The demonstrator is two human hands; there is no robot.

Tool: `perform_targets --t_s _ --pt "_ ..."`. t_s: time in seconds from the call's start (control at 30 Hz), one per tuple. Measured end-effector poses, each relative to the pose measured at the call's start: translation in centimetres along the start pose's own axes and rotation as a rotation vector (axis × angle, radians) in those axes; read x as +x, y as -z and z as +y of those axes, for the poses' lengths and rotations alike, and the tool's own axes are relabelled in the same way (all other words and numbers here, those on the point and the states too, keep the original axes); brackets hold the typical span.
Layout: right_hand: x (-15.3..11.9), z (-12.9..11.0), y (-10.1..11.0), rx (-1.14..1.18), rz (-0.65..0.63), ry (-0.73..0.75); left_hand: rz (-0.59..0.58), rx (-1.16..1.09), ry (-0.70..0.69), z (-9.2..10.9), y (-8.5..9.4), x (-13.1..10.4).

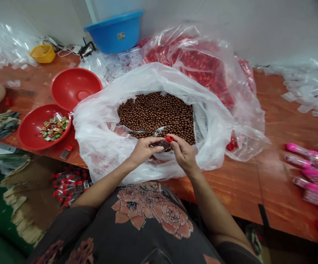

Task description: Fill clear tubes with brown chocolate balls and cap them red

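Note:
My left hand (147,149) pinches a small clear container (165,144) with brown contents. At the container's mouth, my right hand (181,150) holds a red cap (169,139); whether the cap is fully seated I cannot tell. Both hands are over the near part of a large white plastic bag (98,121), whose opening shows many small brown balls (159,112). Something shiny and pale (160,130) lies on the balls just beyond my fingers.
Left of the bag, one red bowl (29,128) holds wrapped sweets; another red bowl (75,86) is behind it. Filled red-capped containers (71,187) lie below the table's left edge. Behind are a blue basin (115,35) and bagged red parts (197,66). Pink-capped tubes (310,165) lie right.

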State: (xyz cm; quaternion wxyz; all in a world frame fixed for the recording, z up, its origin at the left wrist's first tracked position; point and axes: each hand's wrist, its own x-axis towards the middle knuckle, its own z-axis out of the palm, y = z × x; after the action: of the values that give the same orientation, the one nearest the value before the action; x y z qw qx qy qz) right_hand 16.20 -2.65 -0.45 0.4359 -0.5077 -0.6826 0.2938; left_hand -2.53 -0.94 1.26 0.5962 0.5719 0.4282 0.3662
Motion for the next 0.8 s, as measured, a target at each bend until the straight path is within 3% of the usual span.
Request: perform_targets --t_s 0.5,0.67,0.8 --pt "-0.5 0.0 0.4 -0.084 -0.038 0.063 -0.063 0.261 -0.102 1.1 0.1 -0.6" --pt "-0.6 0.0 0.4 -0.102 -0.040 0.087 -0.073 0.267 -0.107 1.2 0.1 -0.6" --pt "-0.5 0.4 0.6 -0.090 -0.129 0.080 -0.030 0.151 -0.046 1.1 -0.4 -0.6"
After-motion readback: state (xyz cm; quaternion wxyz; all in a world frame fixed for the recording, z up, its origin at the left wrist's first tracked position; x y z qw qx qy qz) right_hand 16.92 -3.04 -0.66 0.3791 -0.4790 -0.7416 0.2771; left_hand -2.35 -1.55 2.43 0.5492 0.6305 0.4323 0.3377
